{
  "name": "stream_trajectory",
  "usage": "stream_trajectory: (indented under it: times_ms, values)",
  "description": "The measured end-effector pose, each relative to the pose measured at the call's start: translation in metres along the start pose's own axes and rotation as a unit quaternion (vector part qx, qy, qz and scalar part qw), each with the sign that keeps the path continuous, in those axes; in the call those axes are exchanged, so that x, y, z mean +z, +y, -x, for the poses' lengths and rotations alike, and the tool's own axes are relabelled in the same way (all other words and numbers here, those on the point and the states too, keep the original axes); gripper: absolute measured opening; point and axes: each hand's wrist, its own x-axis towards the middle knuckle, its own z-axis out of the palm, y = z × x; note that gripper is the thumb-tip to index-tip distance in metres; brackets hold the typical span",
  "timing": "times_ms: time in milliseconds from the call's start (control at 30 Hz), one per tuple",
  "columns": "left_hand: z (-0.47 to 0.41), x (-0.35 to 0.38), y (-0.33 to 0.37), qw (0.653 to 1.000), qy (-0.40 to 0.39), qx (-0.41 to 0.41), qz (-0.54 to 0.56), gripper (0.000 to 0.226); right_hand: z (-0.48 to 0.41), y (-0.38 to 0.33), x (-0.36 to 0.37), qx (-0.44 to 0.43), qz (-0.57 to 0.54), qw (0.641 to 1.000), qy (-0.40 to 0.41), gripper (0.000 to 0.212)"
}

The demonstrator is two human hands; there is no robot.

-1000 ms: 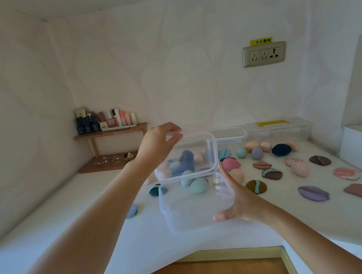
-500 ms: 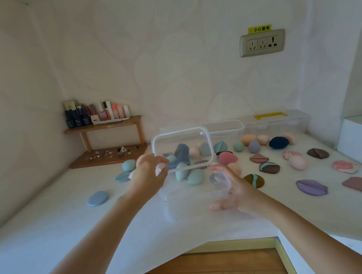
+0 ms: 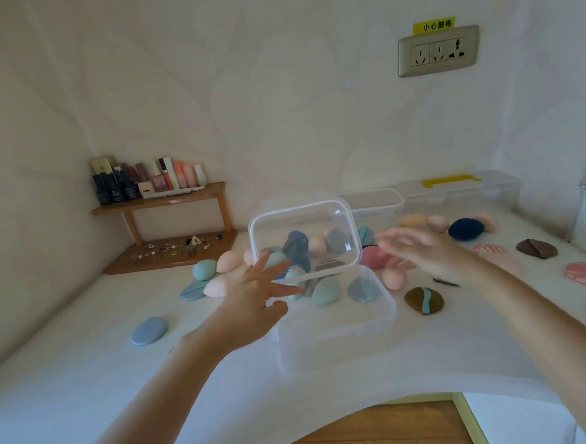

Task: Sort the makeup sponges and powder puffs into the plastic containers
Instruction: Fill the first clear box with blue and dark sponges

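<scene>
The clear plastic container point(image 3: 335, 329) sits on the white counter point(image 3: 120, 384) in front of me, its lid point(image 3: 297, 211) standing upright at the far edge. My left hand point(image 3: 253, 302) is spread flat-fingered at its left side, holding nothing; I cannot tell whether it touches the plastic. My right hand point(image 3: 428, 249), blurred, hovers with fingers straight just right of the lid, also holding nothing. A teal sponge point(image 3: 326, 290) shows through the walls; inside or behind, I cannot tell.

Sponges and puffs lie scattered around: a blue puff point(image 3: 149, 330) well to the left, a brown puff with a teal stripe point(image 3: 424, 300) to the right, a navy sponge point(image 3: 466, 229) farther back. Two more clear containers point(image 3: 372, 202) stand against the pale patterned wall. A wooden shelf point(image 3: 159, 201) in the left corner carries cosmetic bottles point(image 3: 149, 179). Above the wall socket point(image 3: 438, 51), a yellow sticker point(image 3: 434, 25) reads 小心触电.
</scene>
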Motion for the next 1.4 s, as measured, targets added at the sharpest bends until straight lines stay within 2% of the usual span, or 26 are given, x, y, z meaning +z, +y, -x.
stream_trajectory:
  times_ms: [67,133,233,300,500,633,767,833,933,1000,1067,1200,1300,1400]
  values:
    - [-0.002,0.003,-0.002,0.999,0.005,-0.002,0.033,0.034,-0.018,0.01,-0.014,0.04,0.068,0.991,0.112,0.018]
    - [0.0,0.004,-0.004,0.998,0.003,-0.003,0.067,0.033,-0.034,0.019,-0.021,0.093,0.123,0.972,0.179,0.02]
    - [0.0,0.006,-0.006,0.994,-0.027,-0.016,0.102,0.038,-0.058,0.034,-0.026,0.177,0.195,0.939,0.222,0.027]
    - [-0.002,0.006,-0.006,0.994,-0.048,-0.023,0.1,0.035,-0.072,0.044,-0.028,0.192,0.204,0.927,0.25,0.027]
    - [-0.004,0.009,-0.009,0.991,-0.048,-0.052,0.116,0.032,-0.09,0.057,-0.022,0.219,0.229,0.917,0.243,0.046]
    - [-0.005,0.012,-0.01,0.99,-0.002,-0.033,0.14,0.044,-0.095,0.057,-0.022,0.208,0.258,0.907,0.258,0.048]
    - [-0.005,0.016,-0.011,0.985,0.036,-0.027,0.166,0.041,-0.086,0.039,-0.025,0.177,0.219,0.922,0.266,0.063]
    - [-0.002,0.019,-0.011,0.982,0.054,-0.034,0.177,0.038,-0.075,0.021,-0.026,0.157,0.175,0.937,0.259,0.065]
    - [0.002,0.022,-0.008,0.978,0.072,-0.042,0.192,0.035,-0.053,-0.013,-0.022,0.094,0.106,0.966,0.218,0.055]
    - [0.003,0.024,-0.007,0.978,0.078,-0.041,0.191,0.033,-0.033,-0.038,-0.011,0.041,0.038,0.987,0.154,0.042]
    - [0.003,0.026,-0.006,0.977,0.086,-0.038,0.191,0.032,-0.013,-0.063,0.007,-0.007,-0.002,0.998,0.067,0.039]
    - [0.008,0.026,-0.006,0.977,0.119,0.008,0.179,0.035,0.013,-0.084,0.054,-0.053,0.085,0.994,-0.04,0.04]
    - [0.014,0.026,-0.006,0.974,0.139,0.018,0.176,0.036,0.02,-0.08,0.081,-0.03,0.207,0.976,-0.055,0.033]
    - [0.019,0.027,-0.005,0.975,0.117,-0.015,0.188,0.039,0.031,-0.088,0.096,-0.059,0.281,0.956,-0.058,0.022]
